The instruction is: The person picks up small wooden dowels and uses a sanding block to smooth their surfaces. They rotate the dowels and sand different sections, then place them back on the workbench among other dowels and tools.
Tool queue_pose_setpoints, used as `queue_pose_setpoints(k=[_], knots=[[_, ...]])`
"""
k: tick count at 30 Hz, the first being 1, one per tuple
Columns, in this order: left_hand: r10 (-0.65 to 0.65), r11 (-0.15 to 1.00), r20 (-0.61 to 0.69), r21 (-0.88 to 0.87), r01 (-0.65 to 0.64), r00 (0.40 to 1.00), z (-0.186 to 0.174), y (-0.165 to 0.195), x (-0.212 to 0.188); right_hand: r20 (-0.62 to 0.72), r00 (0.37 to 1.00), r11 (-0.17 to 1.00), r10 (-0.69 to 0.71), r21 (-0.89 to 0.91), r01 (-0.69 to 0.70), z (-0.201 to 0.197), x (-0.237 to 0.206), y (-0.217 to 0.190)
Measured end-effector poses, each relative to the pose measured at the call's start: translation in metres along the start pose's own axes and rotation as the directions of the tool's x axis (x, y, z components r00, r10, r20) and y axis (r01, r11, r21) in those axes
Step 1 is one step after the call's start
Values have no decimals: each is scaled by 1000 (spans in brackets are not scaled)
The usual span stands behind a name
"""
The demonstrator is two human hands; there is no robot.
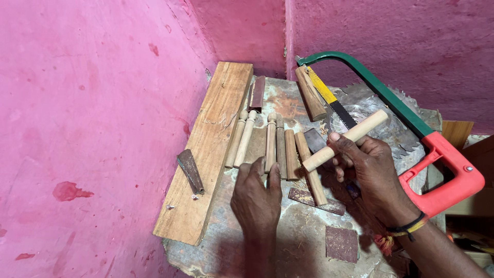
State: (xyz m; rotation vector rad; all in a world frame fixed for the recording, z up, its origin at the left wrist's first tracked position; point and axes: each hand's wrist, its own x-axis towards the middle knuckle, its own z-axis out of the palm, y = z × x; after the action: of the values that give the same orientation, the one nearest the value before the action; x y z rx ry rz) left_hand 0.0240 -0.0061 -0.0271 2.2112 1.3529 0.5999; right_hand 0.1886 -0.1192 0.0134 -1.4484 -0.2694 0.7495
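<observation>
**Dowel in one hand, turned pegs under the other**

Dowel (345, 140) is a plain pale wooden rod, and the right hand (368, 172) is clenched around its middle, thumb on top, holding it tilted so one end points up and away from the wrist. The red handle of a green-framed hacksaw (411, 121) sits just beside that hand on its outer side, with the blade running away toward the pink wall (92, 113). A round saw blade (370, 103) lies flat just past the knuckles.

Left hand (257, 193) is loose and flat, fingers stretched forward, tips touching the near ends of a row of turned pegs (275, 141) lying side by side on the worn tabletop (303, 231). It isn't gripping anything. Off to its outer side there's a long plank (211, 149) with a dark wedge (191, 171) lying on it. A square of sandpaper (342, 243) sits between the two wrists, closer to the right one.
</observation>
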Motion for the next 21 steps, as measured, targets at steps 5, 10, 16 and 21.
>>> queue_pose_setpoints(k=[5, 10, 16, 21], knots=[[-2, 999, 21, 40, 1, 1000, -2, 1, -2, 0, 1000, 1000, 7, 0, -7, 2, 0, 0], [-53, 998, 15, 15, 53, 998, -9, 3, -1, -12, 999, 999, 34, -17, -34, 3, -2, -2], [-92, 989, -151, 99, 108, 984, -21, 1, 1, -27, 999, 998, 47, -28, -47, 6, -5, -4], [-138, 987, -162, 53, 149, 977, -20, 0, 0, -31, 998, 998, 58, -26, -58, 7, -6, -5]])
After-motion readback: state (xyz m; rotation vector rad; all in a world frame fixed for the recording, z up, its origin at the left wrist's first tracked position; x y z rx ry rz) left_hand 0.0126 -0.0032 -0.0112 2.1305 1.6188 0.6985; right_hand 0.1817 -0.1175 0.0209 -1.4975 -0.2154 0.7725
